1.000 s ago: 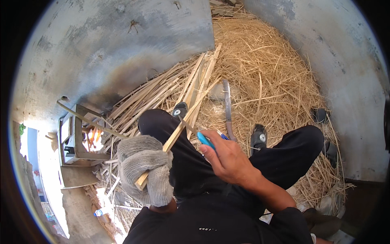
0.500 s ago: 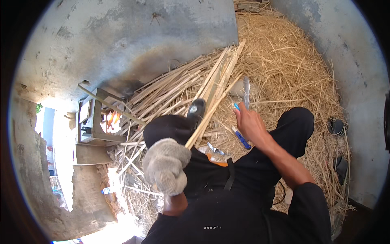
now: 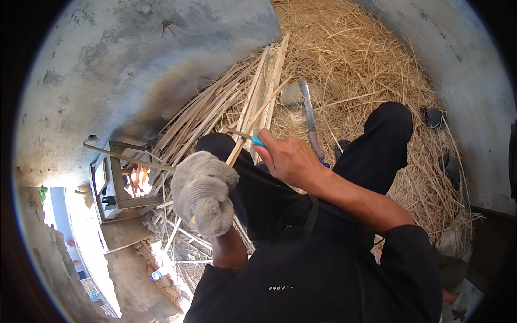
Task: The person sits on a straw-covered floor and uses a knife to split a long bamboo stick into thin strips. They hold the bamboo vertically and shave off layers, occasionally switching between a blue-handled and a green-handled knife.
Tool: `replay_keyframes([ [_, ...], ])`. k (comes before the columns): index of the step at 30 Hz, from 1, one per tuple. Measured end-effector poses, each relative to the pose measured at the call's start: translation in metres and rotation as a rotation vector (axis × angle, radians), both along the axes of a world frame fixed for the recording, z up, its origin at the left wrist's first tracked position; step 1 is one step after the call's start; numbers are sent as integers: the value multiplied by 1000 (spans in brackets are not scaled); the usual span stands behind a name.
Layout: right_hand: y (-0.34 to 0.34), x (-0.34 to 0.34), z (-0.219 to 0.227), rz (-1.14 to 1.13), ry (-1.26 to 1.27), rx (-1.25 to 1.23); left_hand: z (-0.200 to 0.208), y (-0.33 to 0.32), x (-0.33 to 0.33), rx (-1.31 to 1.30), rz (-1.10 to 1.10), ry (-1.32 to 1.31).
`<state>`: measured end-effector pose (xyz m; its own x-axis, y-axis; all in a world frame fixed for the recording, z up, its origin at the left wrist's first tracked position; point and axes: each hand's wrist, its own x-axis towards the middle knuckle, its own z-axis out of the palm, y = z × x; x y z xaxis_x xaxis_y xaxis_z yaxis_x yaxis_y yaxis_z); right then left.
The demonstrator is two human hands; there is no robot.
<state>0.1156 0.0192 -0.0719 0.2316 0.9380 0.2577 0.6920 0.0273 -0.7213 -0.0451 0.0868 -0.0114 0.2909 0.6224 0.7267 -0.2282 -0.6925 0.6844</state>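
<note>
My left hand point(image 3: 203, 195), in a thick grey knit glove, is closed round the near end of a pale split-bamboo strip point(image 3: 237, 152). The strip slants up and away over my left knee. In my bare right hand point(image 3: 291, 159) is a small knife with a bright blue handle point(image 3: 258, 141). Its narrow blade point(image 3: 238, 133) points left and lies across the strip, a short way above the glove. A large machete point(image 3: 308, 107) lies on the ground beyond my right hand, its handle toward me.
Long bamboo strips point(image 3: 202, 105) are piled at the left along a grey wall point(image 3: 161, 48). Straw-like shavings point(image 3: 350, 59) cover the ground ahead and right. A wooden frame point(image 3: 114, 177) stands at the left. Dark footwear point(image 3: 451, 169) lies by the right wall.
My right hand has moved left, bringing the knife from beside the strip onto it. My left hand has shifted slightly up and left. The whole view has swung, showing more at the lower right.
</note>
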Motion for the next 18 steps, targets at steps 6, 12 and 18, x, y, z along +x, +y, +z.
replay_keyframes([
  [6, -1, 32, -81, -319, 10, -280, 11, 6, -5, 85, -134, -48],
  [12, -34, -3, 24, -54, 202, 40, 7, -6, -8, 200, -121, 183],
  [18, -33, -23, 3, 100, 102, 93, 1, -12, -25, 295, -95, 357],
])
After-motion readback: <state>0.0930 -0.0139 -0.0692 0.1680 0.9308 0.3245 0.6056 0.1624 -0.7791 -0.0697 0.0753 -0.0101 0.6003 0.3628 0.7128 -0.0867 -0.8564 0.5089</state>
